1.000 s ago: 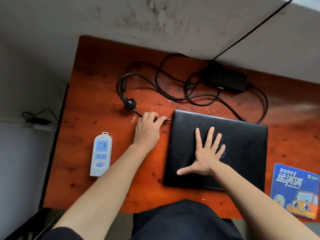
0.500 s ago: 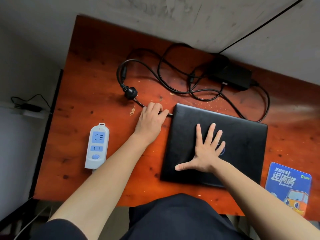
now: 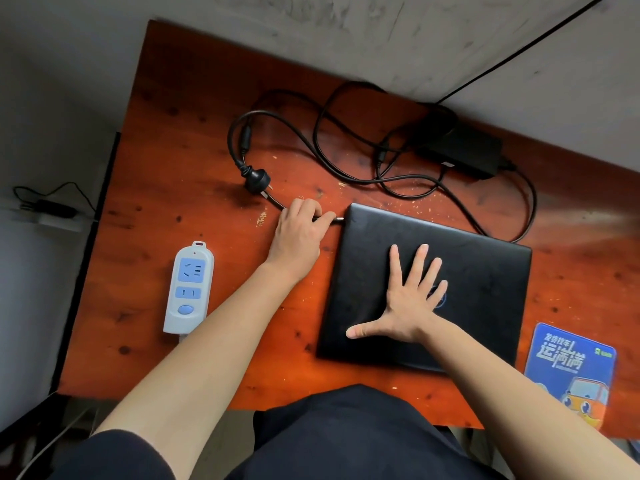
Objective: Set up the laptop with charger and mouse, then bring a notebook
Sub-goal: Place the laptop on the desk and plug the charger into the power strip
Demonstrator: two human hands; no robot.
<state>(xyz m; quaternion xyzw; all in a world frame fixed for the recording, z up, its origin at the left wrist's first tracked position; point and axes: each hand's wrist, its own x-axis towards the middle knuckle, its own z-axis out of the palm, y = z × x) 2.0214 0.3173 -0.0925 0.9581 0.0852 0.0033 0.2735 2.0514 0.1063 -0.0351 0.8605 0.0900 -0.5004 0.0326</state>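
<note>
A closed black laptop (image 3: pixel 485 271) lies on the reddish wooden desk (image 3: pixel 180 140). My right hand (image 3: pixel 412 299) presses flat on its lid with fingers spread. My left hand (image 3: pixel 298 233) pinches the charger's thin connector (image 3: pixel 337 219), whose metal tip meets the laptop's left edge near the far corner. The charger brick (image 3: pixel 464 150) sits at the back with its black cable (image 3: pixel 332 157) looped across the desk. The wall plug (image 3: pixel 256 176) lies loose on the wood. No mouse or notebook is in view.
A white and blue power strip (image 3: pixel 188 289) lies on the desk left of my left arm. A blue mouse pad (image 3: pixel 571 368) with a cartoon truck lies at the right front. A grey wall stands behind the desk. On the floor at left lies another adapter (image 3: pixel 52 209).
My left hand has pushed the connector rightward to the laptop's left edge. My right hand stays flat on the lid. The view has shifted slightly.
</note>
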